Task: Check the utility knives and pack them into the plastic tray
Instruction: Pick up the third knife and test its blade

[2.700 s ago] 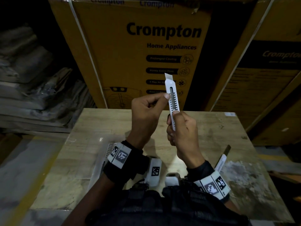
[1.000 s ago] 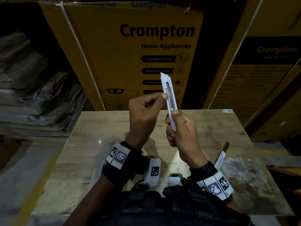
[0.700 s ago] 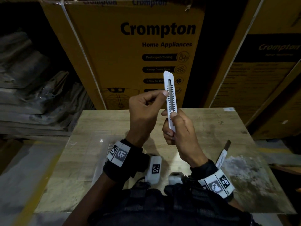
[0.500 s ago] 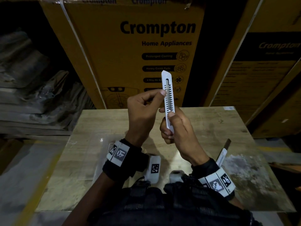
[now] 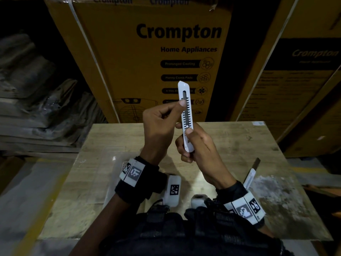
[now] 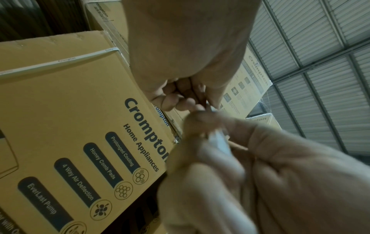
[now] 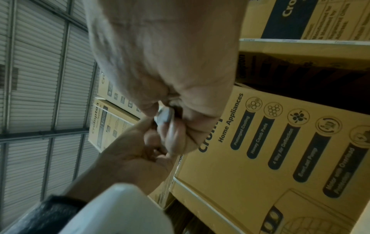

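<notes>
Right hand [image 5: 199, 150] grips white utility knife [image 5: 186, 115] upright above bench [image 5: 239, 145], tip at 12 o'clock. Left hand [image 5: 160, 126] pinches its upper body. Second knife [image 5: 250, 177] lies at 4 o'clock.

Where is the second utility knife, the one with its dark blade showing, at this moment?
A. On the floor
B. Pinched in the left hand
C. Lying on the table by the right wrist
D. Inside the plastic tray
C: the second knife lies on the wooden table beside the right wrist, while both hands hold the white knife upright above it.
</notes>
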